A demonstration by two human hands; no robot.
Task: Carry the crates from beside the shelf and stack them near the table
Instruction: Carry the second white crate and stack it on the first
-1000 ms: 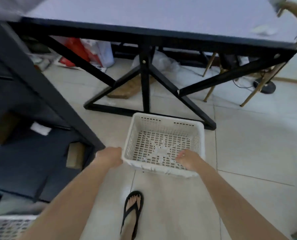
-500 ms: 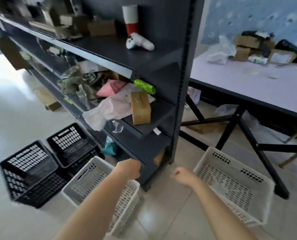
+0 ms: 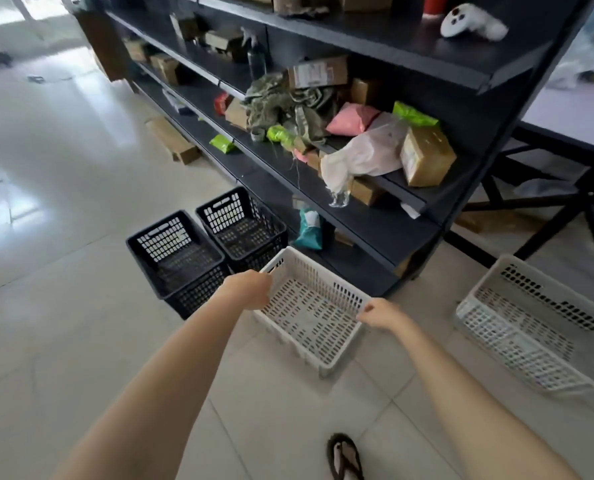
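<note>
White crate [image 3: 309, 317] by shelf [image 3: 375, 226]: L hand [image 3: 250, 289] & R hand [image 3: 380, 313] each curled round opp rims

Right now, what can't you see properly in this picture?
All head view:
Left hand fingers: hidden behind its own back at the white crate rim.
Table: cut off by the right edge.
Sandal: cut by the bottom edge.
Cardboard box label: too blurred to read.
</note>
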